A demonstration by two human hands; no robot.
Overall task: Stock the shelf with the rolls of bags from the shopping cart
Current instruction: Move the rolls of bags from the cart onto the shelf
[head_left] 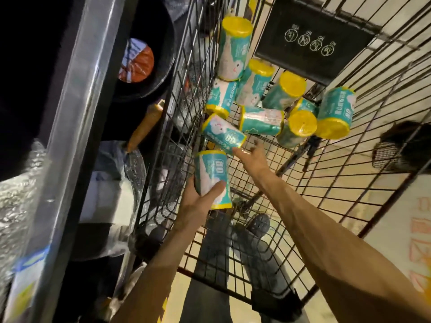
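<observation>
Your left hand (200, 201) already grips one roll (213, 179) at lower centre; your right hand (253, 153), fingers spread, looks to be just touching the next roll (224, 134) in the cart (349, 171). Wrap round its middle, then lift clear of the heap at upper centre

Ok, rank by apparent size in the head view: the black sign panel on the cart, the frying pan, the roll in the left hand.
1. Black sign panel
2. Frying pan, partly hidden, so its rank against the panel is unsure
3. Roll in the left hand, smallest though nearest the camera
</observation>
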